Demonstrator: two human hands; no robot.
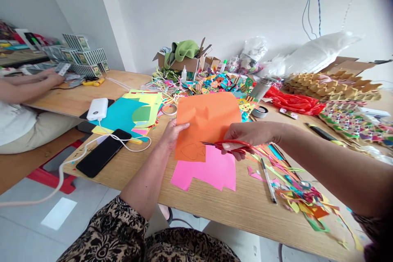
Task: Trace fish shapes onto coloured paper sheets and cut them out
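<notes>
My left hand [172,135] pinches the left edge of a sheet of orange paper [208,110], thumb on top. A fish-like outline is drawn in its lower left corner, and the lower right part of the sheet is cut away. In my right hand [238,139] are red-handled scissors [227,145], their tips pointing left at the orange paper's cut edge beside the drawing. Whether the blades are parted is too small to tell. Beneath lies a sheet of pink paper [205,174] with notched edges, flat on the table.
A black phone [103,153] and a white power bank [97,109] with a cable lie left, by stacked coloured paper [118,112]. A pen [268,182] and paper scraps [307,196] are right. Cut pieces heap behind. At far left, another person's hands [50,77] handle cards.
</notes>
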